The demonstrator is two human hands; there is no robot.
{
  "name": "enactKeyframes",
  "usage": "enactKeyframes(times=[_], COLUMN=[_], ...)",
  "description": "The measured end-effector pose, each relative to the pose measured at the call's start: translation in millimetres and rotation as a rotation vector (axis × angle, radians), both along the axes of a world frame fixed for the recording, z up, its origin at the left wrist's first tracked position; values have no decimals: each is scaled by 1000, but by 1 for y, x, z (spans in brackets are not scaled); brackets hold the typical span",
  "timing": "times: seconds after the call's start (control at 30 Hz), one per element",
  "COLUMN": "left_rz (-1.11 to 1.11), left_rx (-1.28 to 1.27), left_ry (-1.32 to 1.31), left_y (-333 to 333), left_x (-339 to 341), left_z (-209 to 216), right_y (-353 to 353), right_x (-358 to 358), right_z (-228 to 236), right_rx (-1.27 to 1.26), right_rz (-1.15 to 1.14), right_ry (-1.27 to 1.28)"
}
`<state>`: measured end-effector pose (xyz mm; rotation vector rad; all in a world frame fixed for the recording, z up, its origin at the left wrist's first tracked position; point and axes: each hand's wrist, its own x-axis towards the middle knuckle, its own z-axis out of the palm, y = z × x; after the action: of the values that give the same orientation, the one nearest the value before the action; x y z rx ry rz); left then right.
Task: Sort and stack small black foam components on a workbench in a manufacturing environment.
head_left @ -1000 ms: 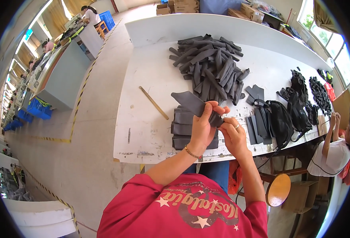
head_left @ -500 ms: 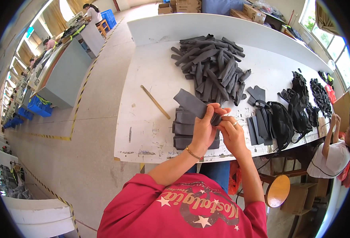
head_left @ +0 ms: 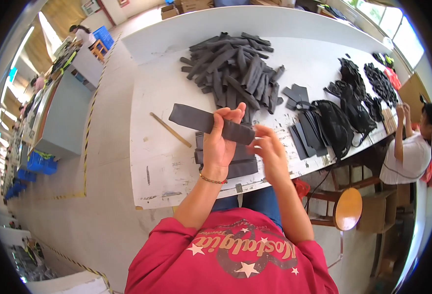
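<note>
At the left of the white table (head_left: 142, 171) a thin yellowish stick (head_left: 171, 130) lies slantwise, its lower end near the edge of a stack of folded dark pieces (head_left: 243, 168). Just right of the stick's upper end, and above the table, comes the free left end of a dark grey strip (head_left: 192, 118), whose long axis runs from upper left to lower right, slightly tilted, across the front of the person's body. The left hand (head_left: 219, 142) has it around the middle: the thumb presses down on its near face, the palm and fingers lie behind, and the fingertips stick out past its far edge, so the strip crosses the hand rather than lying along it. Beyond that hand a loose pile of similar strips (head_left: 240, 66) is heaped on the table. The strip's right end points straight at the right hand (head_left: 272, 154), which is the nearer one to that end; its fingers are curved and loosely parted, a little blurred, and whether a fingertip touches the end I cannot tell. Farther right, well apart from the strip, flat dark pieces (head_left: 308, 133) lie overlapping, with a black bag-like item (head_left: 330, 125) just beside them.
</note>
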<state>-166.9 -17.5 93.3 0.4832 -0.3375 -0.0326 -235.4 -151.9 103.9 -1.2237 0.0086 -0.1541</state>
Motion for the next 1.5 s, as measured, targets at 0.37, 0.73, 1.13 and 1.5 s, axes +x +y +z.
enactKeyframes(times=[0.37, 0.73, 1.13, 1.5], left_rz=[271, 948, 110, -98], left_rx=[411, 1412, 1185, 1033], left_ry=[398, 87, 417, 493], left_y=[54, 78, -11, -20], left_x=[-20, -41, 168, 185], left_z=[-31, -99, -74, -91], right_y=[-22, -6, -165, -175], right_x=[11, 23, 35, 41], right_z=[-26, -94, -138, -165], right_rx=[-576, -1018, -1561, -2092], right_rz=[-199, -262, -611, -283], right_ry=[-74, 38, 103, 16])
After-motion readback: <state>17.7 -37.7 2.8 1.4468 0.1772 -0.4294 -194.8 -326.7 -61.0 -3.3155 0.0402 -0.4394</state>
